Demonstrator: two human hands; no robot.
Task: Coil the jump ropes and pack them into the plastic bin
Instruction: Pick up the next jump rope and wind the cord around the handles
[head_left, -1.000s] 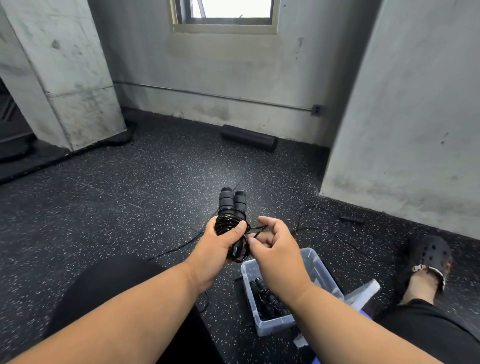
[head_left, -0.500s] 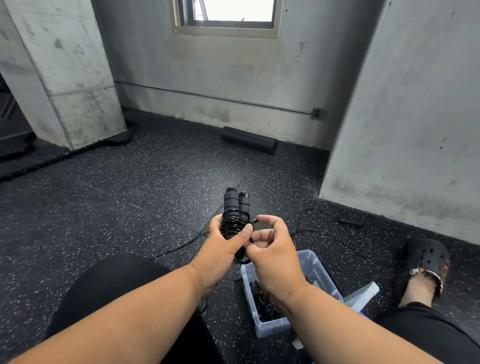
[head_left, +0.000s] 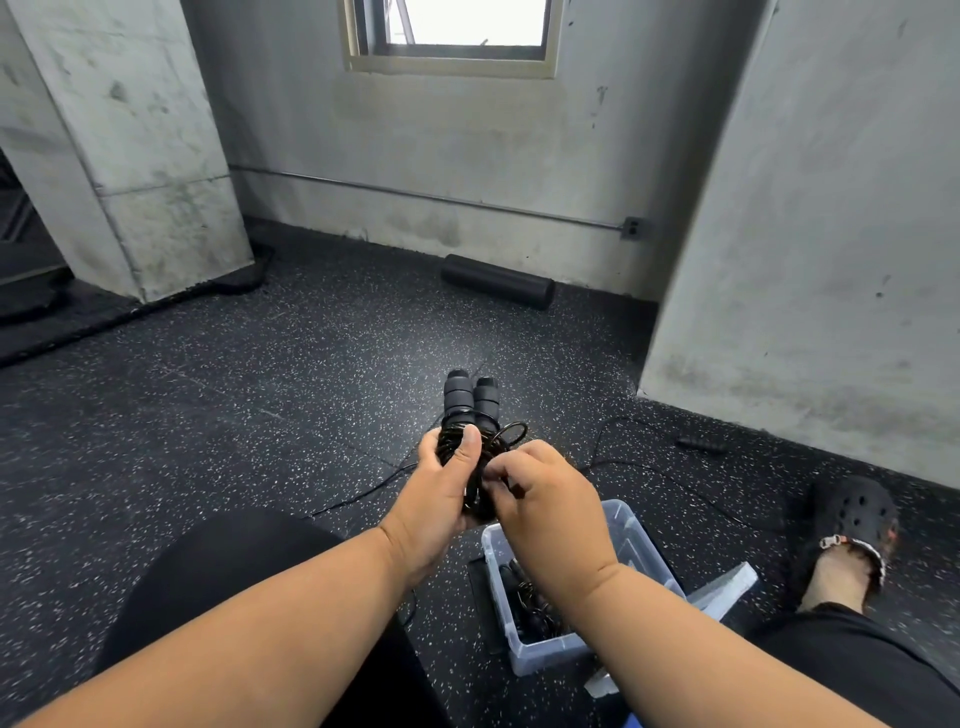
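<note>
The right hand (head_left: 540, 493) has closed in from open fingers to a pinch on the jump rope (head_left: 470, 441), where a small loop now sticks out.

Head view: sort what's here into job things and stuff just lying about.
Job:
- coiled rope, gripped by left hand, right hand pinching its cord
- bin holding packed ropes
- loose rope on the floor
- lid

Lying about:
- foam roller
- clog

I see my left hand (head_left: 436, 499) gripping the coiled jump rope (head_left: 470, 415), my right hand (head_left: 540, 499) pinching its cord above the plastic bin (head_left: 631, 535).
</note>
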